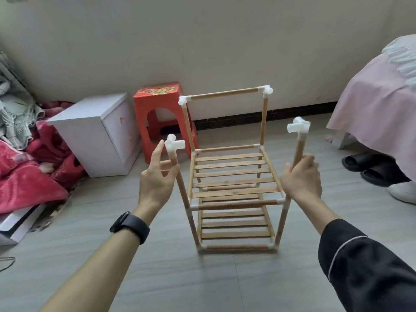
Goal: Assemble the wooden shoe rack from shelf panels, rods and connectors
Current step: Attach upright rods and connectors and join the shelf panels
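The wooden shoe rack (234,190) stands on the floor with two slatted shelves fitted and four upright rods rising above them. A rod (224,94) joins the two back uprights between white connectors. Each front upright carries a loose-ended white connector: the left one (174,144) and the right one (298,127). My left hand (157,176) hovers beside the front left upright, fingers spread and relaxed, just touching or next to the rod. My right hand (301,176) grips the front right upright rod (298,149) below its connector.
A white cabinet (96,134) and a red plastic stool (162,115) stand behind the rack on the left. Red blankets (27,176) lie at the far left. A bed with a pink cover (378,102) and black slippers (369,167) sit at the right.
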Demonstrator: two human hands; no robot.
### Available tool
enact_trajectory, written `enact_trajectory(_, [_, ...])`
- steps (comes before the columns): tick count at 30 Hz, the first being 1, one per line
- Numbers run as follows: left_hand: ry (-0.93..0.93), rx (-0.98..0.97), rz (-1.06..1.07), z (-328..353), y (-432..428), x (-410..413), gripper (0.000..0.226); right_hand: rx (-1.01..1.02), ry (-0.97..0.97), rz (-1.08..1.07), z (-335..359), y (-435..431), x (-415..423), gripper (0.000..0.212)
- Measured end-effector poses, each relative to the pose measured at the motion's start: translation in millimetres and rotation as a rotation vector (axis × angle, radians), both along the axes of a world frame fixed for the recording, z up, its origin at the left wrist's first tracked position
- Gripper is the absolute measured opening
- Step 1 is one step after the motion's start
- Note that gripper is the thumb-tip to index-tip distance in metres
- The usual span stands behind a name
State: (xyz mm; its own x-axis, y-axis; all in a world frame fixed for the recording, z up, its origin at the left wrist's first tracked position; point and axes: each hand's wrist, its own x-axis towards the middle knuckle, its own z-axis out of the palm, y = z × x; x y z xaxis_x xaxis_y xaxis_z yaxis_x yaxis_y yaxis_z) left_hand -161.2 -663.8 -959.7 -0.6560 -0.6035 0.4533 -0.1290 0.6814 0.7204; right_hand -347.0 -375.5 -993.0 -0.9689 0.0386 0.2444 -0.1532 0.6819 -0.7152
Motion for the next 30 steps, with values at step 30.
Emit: enact_trajectory(30, [-1.030,0.265,0.095,-328.2,-60.3,236.2,0.024,0.929,-0.702,1.010,-256.0,-171.7,230.0,0.082])
